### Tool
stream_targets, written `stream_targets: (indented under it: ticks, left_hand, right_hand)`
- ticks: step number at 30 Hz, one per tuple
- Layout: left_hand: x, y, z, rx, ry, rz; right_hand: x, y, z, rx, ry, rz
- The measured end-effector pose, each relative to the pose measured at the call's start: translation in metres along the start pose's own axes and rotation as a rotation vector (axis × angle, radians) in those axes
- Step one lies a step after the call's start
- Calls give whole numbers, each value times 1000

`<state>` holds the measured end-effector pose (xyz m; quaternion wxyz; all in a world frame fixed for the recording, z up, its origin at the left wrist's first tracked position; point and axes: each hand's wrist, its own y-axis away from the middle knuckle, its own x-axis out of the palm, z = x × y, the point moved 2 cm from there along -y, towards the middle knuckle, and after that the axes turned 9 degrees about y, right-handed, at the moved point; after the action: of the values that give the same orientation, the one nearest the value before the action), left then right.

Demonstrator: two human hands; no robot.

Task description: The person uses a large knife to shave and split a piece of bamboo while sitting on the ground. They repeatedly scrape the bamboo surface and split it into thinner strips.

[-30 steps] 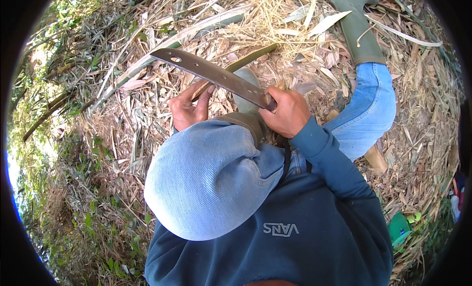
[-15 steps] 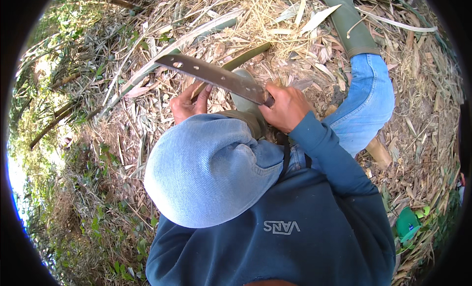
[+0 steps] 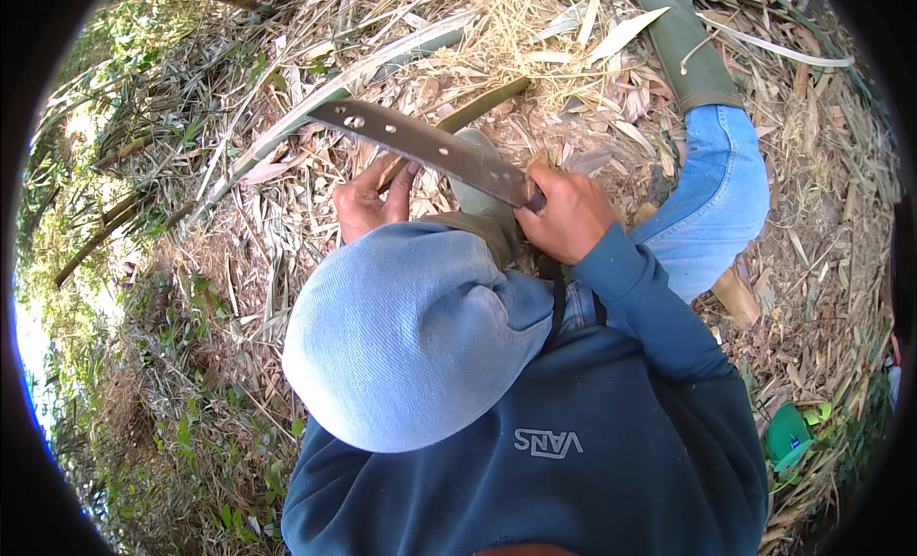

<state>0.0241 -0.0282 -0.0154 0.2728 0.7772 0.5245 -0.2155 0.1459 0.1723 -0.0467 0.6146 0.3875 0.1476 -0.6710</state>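
Note:
My right hand (image 3: 570, 217) is closed round the handle of a machete (image 3: 430, 150). Its broad dark blade, pierced by several holes, points up and to the left, crossing above a green bamboo strip (image 3: 485, 103). Beyond my raised knee, my left hand (image 3: 371, 204) pinches the near end of that strip between thumb and fingers. The far end slants away to the right over the ground. The blade hides the strip's middle, so I cannot tell whether the two touch.
My bent left knee (image 3: 401, 336) in blue jeans rises close in front. My right leg stretches out to a green rubber boot (image 3: 688, 54). A long split bamboo piece (image 3: 315, 102) lies at far left. Dry leaves and shavings (image 3: 535, 40) cover the ground, with a green object (image 3: 788, 432) at right.
My right hand and the machete have shifted slightly to the right. My left hand keeps its pinch on the bamboo strip in nearly the same place.

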Motion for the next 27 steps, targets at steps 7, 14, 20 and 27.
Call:
stream_targets:
  ticks: [7,14,20,27]
  left_hand:
    - [6,-1,-5,146,-44,-76]
    - [8,-4,-9,61,21,-60]
    - [4,1,-12,-19,24,-81]
    - [6,-4,-17,-41,-73,-63]
  right_hand:
    - [12,-15,-10,24,13,14]
    - [11,-18,-21,-11,27,-49]
    - [9,-8,-23,7,45,-26]
    - [18,-33,-64,189,70,-2]
